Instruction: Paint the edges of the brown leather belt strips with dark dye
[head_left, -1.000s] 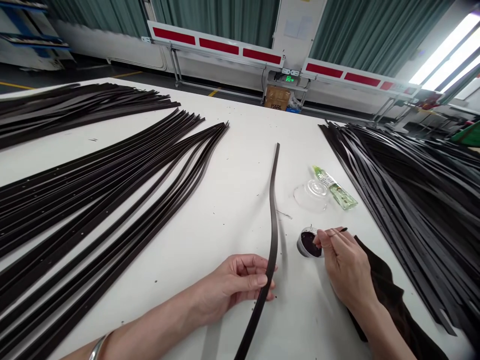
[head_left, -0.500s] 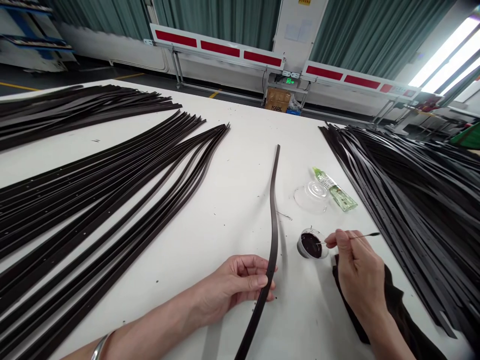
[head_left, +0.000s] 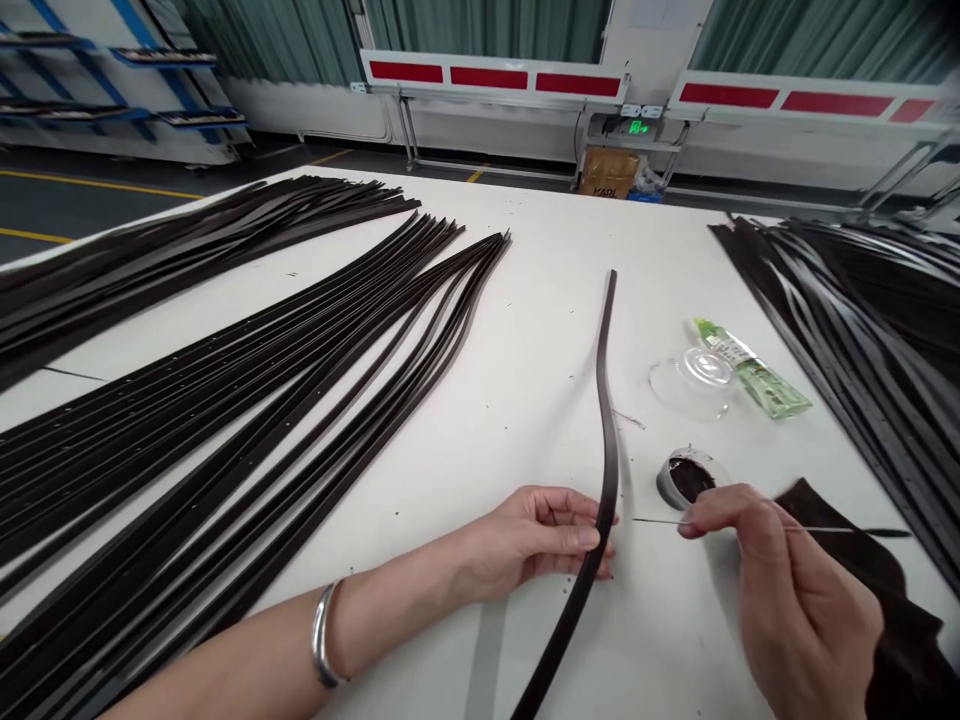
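Observation:
My left hand point(head_left: 540, 540) grips a long, narrow dark leather strap point(head_left: 607, 440) near its middle, and the strap curves up the white table and runs off the bottom of the view. My right hand point(head_left: 787, 590) pinches a thin stick point(head_left: 847, 531) with a dark tip, held level just below and to the right of a small round tin of dark paste point(head_left: 686, 478). The stick does not touch the tin. A dark cloth point(head_left: 862, 560) lies partly under my right hand.
Several fanned bundles of dark punched straps point(head_left: 225, 400) cover the left of the white table point(head_left: 525, 300), with more point(head_left: 862, 330) at the right. A clear plastic lid point(head_left: 694, 385) and a green-labelled tube point(head_left: 754, 375) stand beyond the tin.
My right hand has moved away from the tin, down and to the right, with the stick now lying level. The view has turned left. My left hand still holds the strap.

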